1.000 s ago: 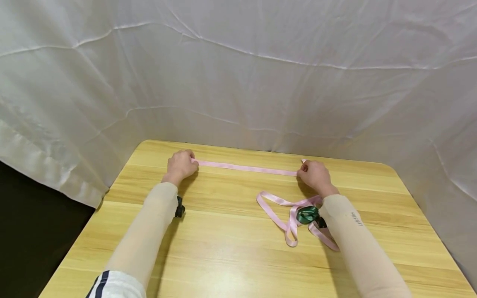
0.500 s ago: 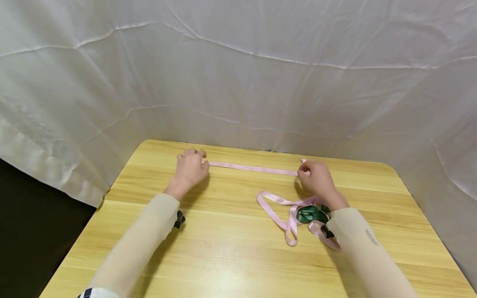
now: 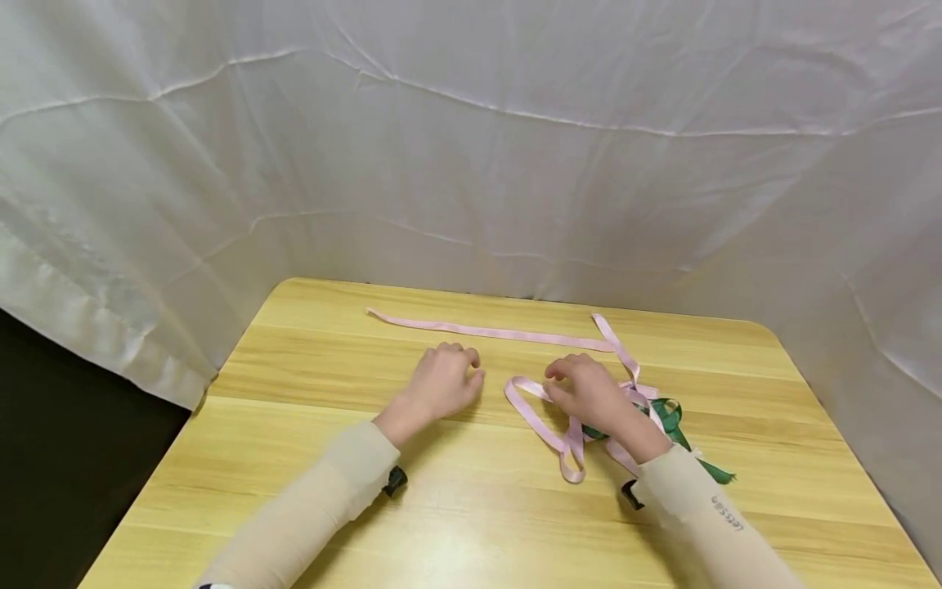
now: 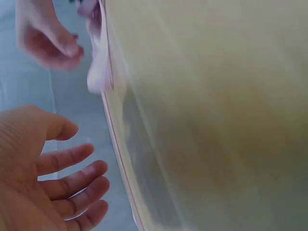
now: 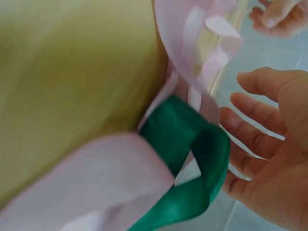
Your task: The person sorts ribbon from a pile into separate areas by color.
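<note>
A pink ribbon (image 3: pixel 500 333), narrow, flat and satiny, lies on a wood-grain table (image 3: pixel 456 507). Its straight stretch runs left to right, nearly parallel to the far edge, with one end pointing left; nearer the person, on the right, are loose pink loops tangled with a glossy dark green ribbon (image 5: pixel 175 130). The right hand (image 3: pixel 589 394) hovers over the loops, the left hand (image 3: pixel 441 380) over bare wood; each grip is spread, fingers loosely bent.
</note>
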### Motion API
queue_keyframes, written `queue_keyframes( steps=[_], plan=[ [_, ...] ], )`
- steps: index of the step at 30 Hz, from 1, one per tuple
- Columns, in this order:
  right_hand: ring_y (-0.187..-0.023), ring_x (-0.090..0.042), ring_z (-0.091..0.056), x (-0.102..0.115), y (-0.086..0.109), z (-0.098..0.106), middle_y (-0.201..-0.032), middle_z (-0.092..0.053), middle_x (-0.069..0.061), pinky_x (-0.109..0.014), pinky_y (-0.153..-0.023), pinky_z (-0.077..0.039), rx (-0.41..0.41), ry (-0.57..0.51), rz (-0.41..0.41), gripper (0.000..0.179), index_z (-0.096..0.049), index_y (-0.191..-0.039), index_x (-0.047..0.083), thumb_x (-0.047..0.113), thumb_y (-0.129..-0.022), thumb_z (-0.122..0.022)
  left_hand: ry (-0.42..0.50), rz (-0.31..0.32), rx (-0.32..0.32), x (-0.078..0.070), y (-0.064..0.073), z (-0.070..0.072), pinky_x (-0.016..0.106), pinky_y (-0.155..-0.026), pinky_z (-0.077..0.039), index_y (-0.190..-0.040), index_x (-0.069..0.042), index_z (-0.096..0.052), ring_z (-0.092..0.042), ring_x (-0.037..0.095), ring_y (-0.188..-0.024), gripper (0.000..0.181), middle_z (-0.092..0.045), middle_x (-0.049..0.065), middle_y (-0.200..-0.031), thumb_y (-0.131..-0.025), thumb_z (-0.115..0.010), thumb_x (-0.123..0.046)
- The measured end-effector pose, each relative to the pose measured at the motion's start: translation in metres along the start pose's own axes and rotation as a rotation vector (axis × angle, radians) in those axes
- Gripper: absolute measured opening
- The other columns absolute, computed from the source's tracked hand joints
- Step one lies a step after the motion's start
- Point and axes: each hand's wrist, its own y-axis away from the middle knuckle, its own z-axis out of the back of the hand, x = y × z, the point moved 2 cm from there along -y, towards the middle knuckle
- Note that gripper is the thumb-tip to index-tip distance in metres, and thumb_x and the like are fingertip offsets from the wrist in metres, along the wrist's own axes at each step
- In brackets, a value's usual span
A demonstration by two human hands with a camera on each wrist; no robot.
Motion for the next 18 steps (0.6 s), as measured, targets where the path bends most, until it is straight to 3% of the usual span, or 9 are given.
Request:
queue_keyframes(
  steps=[6, 10, 13, 18],
  plan=[
    [-0.082, -0.020, -0.061, 0.010, -0.001, -0.011, -0.092, -0.072, -0.009, -0.040, -0.074, -0.054, 0.025, 0.086, 0.090, 0.023, -0.075, -0.113, 0.000, 0.015, -0.095, -0.075, -0.001, -0.026, 0.052, -0.022, -0.002, -0.012, 0.048, -0.087, -0.059, -0.106, -0.002, -0.078, -0.072, 0.033, -0.094, 0.027, -0.078, 0.015, -0.100, -0.101, -0.069, -0.027],
    [-0.077, -0.017, -0.056, 0.012, -0.003, -0.015, -0.088, -0.069, -0.007, -0.037, -0.070, -0.050, 0.044, 0.112, 0.081, 0.025, -0.074, -0.116, 0.000, 0.014, -0.095, -0.074, -0.046, -0.015, 0.048, -0.030, -0.005, -0.022, 0.039, -0.069, -0.056, -0.080, -0.008, -0.070, -0.064, 0.025, -0.074, 0.032, -0.067, 0.007, -0.074, -0.102, -0.067, -0.031],
    [-0.076, -0.017, -0.056, 0.013, -0.004, -0.018, -0.086, -0.067, -0.007, -0.036, -0.068, -0.050, 0.049, 0.106, 0.059, 0.029, -0.072, -0.120, -0.001, 0.013, -0.095, -0.073, -0.095, 0.020, 0.059, -0.034, -0.007, -0.030, 0.034, -0.058, -0.049, -0.071, -0.013, -0.059, -0.055, 0.019, -0.064, 0.041, -0.053, 0.001, -0.063, -0.103, -0.064, -0.038],
    [-0.073, -0.015, -0.054, 0.016, -0.004, -0.023, -0.090, -0.067, -0.008, -0.033, -0.065, -0.049, 0.080, 0.057, 0.014, 0.032, -0.069, -0.126, -0.002, 0.009, -0.096, -0.072, -0.151, 0.094, 0.100, -0.038, -0.010, -0.040, 0.037, -0.064, -0.055, -0.081, -0.014, -0.063, -0.063, 0.021, -0.069, 0.046, -0.054, 0.000, -0.065, -0.103, -0.061, -0.054]
  ],
)
